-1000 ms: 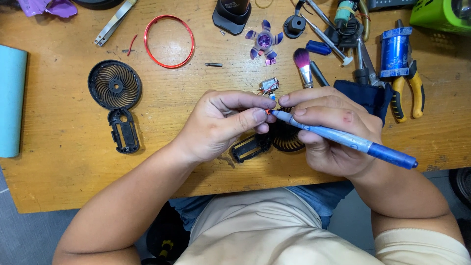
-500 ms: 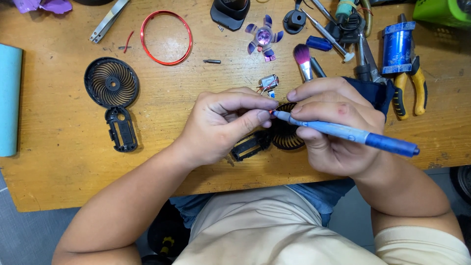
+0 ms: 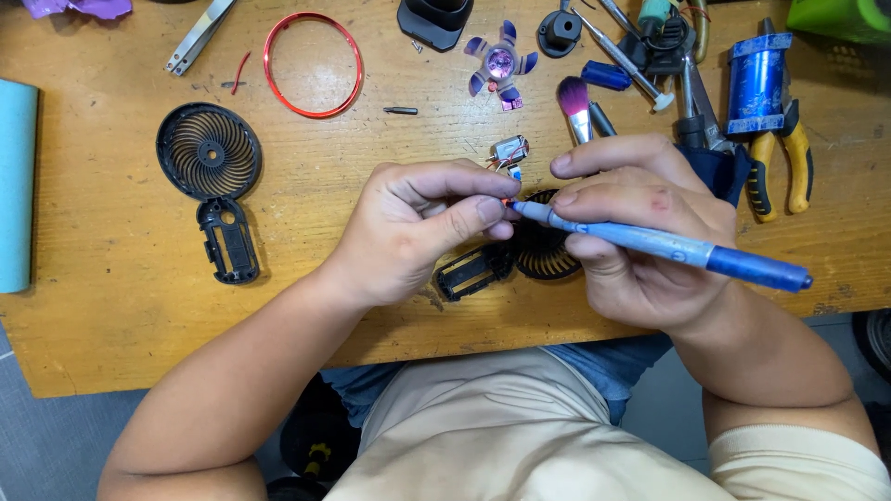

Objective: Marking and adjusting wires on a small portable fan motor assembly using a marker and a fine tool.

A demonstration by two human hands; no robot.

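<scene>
The right hand (image 3: 640, 232) is closed around a blue pen-shaped tool (image 3: 659, 243), fingers wrapped and clamped on its barrel. The tool lies nearly level above the table's near edge, its long axis running from about 4 o'clock at the dark blue tail to 10 o'clock at the tip, so it points left and slightly away from the person. The tip meets the left hand (image 3: 418, 227), whose thumb and fingers are pinched together on a tiny orange-red piece (image 3: 507, 201); what that piece is cannot be told, it is too small. Below the two hands, partly covered, lies one black fan half (image 3: 529, 260) with a round ribbed grille and a short handle frame pointing toward 8 o'clock.

Just beyond the fingertips, at 12 o'clock, sits one small metal motor (image 3: 510, 148) with thin wires. On the wooden table (image 3: 111, 334), at 9 o'clock from the hands, lies a second black fan grille with handle (image 3: 212, 186), its handle pointing toward 6 o'clock. Farther off, at 11 o'clock, are one red ring (image 3: 313, 63), one screwdriver bit (image 3: 401, 110) and one pair of tweezers (image 3: 200, 35). At 12 o'clock lies one purple fan blade (image 3: 501, 63) with five vanes and one pink-tipped brush (image 3: 575, 107). At 2 o'clock rest one pair of yellow-handled pliers (image 3: 780, 162) and one blue cylinder (image 3: 754, 83). At the far left edge lies one pale blue roll (image 3: 17, 186).
</scene>
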